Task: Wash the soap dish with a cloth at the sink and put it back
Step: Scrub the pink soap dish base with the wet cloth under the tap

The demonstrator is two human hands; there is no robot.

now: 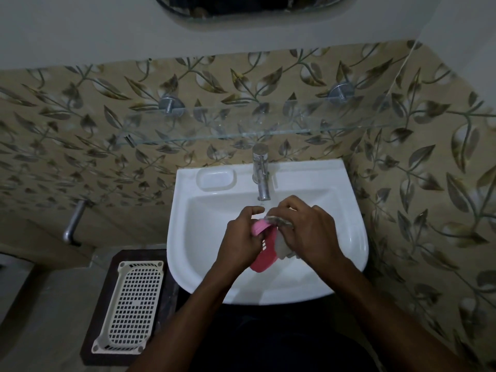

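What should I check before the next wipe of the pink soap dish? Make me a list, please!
1. Left hand grips the soap dish firmly: ok.
2. Right hand holds the cloth against the dish: ok.
3. Dish is over the sink bowl, so drips should land inside: ok.
4. Water running from the tap: cannot tell.
5. Dish already clean all over: cannot tell, the hands hide much of it.
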